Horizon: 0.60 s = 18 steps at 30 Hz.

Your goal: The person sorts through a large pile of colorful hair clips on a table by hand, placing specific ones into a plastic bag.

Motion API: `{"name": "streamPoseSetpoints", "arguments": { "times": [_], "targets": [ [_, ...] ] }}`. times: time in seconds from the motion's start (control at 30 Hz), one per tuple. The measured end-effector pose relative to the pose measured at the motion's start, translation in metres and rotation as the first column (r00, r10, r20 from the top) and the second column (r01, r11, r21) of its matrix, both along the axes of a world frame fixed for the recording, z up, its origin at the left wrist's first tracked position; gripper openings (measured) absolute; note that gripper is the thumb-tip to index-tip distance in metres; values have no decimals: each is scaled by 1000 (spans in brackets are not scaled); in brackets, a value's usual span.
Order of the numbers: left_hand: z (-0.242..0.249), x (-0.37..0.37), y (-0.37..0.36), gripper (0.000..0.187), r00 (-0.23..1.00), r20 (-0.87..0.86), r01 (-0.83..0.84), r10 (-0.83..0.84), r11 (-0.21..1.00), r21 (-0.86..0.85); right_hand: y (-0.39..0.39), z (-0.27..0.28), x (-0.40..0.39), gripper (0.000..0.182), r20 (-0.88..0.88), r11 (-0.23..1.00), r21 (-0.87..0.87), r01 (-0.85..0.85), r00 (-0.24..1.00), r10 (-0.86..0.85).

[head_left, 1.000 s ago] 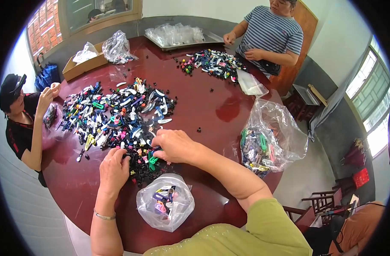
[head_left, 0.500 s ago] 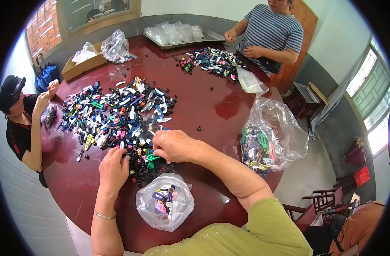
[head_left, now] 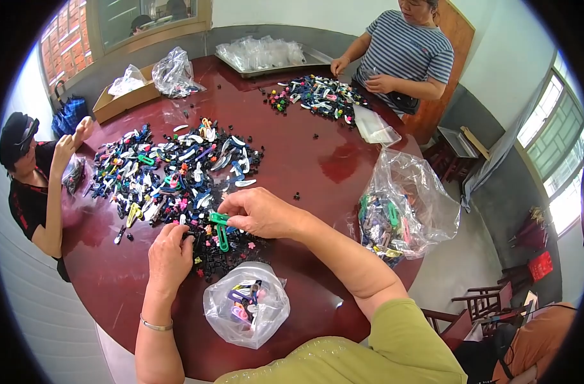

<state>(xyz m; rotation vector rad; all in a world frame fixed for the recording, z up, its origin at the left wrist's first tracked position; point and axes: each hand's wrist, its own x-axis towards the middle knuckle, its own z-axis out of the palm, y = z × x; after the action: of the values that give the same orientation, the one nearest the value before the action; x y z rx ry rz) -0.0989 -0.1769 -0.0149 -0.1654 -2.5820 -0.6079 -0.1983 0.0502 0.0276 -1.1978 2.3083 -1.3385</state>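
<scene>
Green snap hair clips [head_left: 222, 235] are pinched between the thumb and fingers of my right hand [head_left: 259, 213], over the near edge of a large heap of mixed hair clips [head_left: 170, 169]. My left hand [head_left: 170, 256] rests at the heap's near left side, its thumb and fingertips drawn together; what they hold, if anything, is too small to make out. Small black claw clips [head_left: 225, 261] and a few pink and yellow ones lie between my hands. Just below them stands an open clear plastic bag [head_left: 247, 306] with several coloured clips inside.
A larger plastic bag of clips [head_left: 394, 214] stands at the table's right edge. Across the round red table [head_left: 292, 166], a person in stripes [head_left: 410, 54] works at another clip heap [head_left: 324, 95]. Another person [head_left: 39, 185] sits left. A tray of bags [head_left: 266, 57] and cardboard box [head_left: 122, 96] stand behind.
My right hand has moved slightly up and left, lifting the green clips, which now show more fully. My left hand has hardly moved.
</scene>
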Motion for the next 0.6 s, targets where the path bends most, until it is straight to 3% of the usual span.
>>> {"name": "streamPoseSetpoints", "arguments": {
  "times": [0.07,0.17,0.37,0.5,0.6],
  "targets": [
    [0,1,1,17,1000,-1,-8,8,1000,27,-2,-1,0,22,-101,1000,-2,22,995,-22],
    [3,1,2,17,1000,4,-13,13,999,44,0,18,8,20,203,994,-97,-57,976,76],
    [-1,-1,0,18,1000,-19,-7,8,1000,8,9,38,15,16,435,931,-348,-110,861,264],
    [6,2,1,19,988,145,-55,44,996,68,23,66,34,16,449,886,-389,-254,787,423],
    [2,1,0,18,994,112,-25,17,997,70,25,77,42,18,341,949,-241,-202,898,278]
  ]
}}
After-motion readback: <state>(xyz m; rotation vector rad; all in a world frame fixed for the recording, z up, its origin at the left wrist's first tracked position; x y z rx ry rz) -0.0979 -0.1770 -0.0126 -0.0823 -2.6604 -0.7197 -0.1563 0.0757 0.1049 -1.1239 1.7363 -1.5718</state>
